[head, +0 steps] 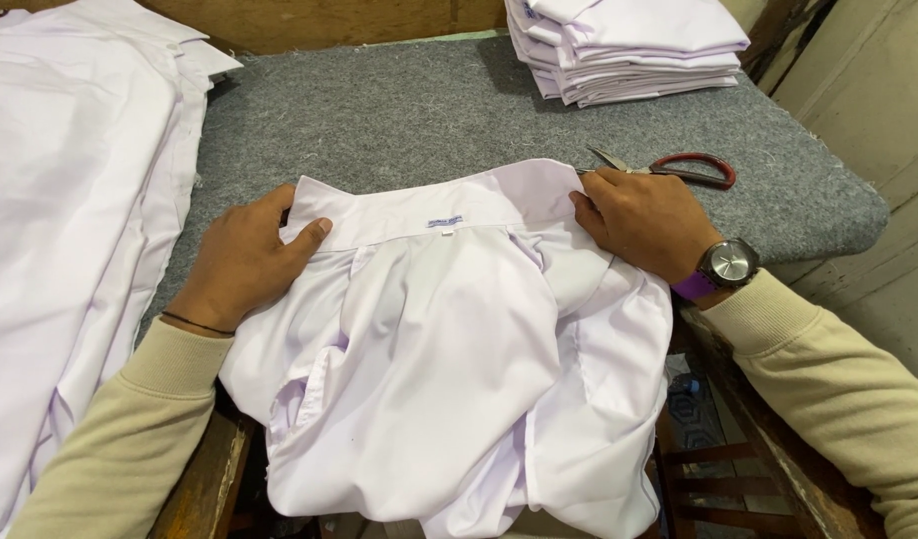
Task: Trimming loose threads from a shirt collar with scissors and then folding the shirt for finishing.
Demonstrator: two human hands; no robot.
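Note:
A white shirt [449, 349] lies on the grey felt table top [399, 110], its collar toward the far side and its body hanging over the near edge. My left hand [244, 260] rests on the shirt's left shoulder with the thumb pressing the collar's left end. My right hand [643, 220], with a wristwatch on a purple strap, pinches the collar's right end against the table.
A stack of folded white shirts [628, 45] stands at the back right. Red-handled scissors [678, 168] lie just behind my right hand. A heap of unfolded white shirts [69, 200] covers the left side. Below the right edge, wooden frame parts [718, 459] show.

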